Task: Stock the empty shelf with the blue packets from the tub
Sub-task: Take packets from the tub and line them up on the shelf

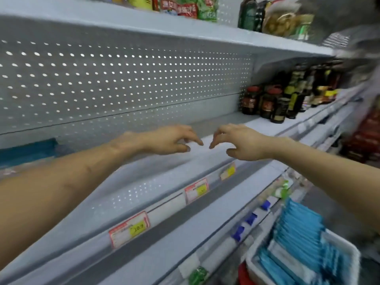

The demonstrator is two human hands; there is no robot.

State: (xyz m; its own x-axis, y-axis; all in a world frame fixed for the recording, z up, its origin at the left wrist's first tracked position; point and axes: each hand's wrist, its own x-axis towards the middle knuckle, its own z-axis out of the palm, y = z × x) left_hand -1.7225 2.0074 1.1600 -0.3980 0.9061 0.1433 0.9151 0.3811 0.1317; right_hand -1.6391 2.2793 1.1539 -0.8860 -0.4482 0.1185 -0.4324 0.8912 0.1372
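1. Hands. Your left hand (170, 140) and right hand (240, 142) hover side by side above the front of the shelf (263, 122). The palms face down and the fingers are loosely bent. The index fingertips point at each other and stand close, with a small gap between them. Neither hand holds anything.

2. Packets. The packets (298, 225) are in the tub (254, 262), at lower right, below the shelf and well apart from both hands. They stand on edge, packed face to face. The row's long axis runs away from you, from the near end of the tub toward its far end. A nearer group in the same tub lies at a different angle, but blur hides the detail.

3. Shelf. A blue shape (28, 150) lies at the far left against the perforated back wall, stretched along the shelf's length. It is too blurred to identify. Bottles (267, 103) stand at the right end. Price tags (129, 229) sit on the front rail beneath your left forearm.
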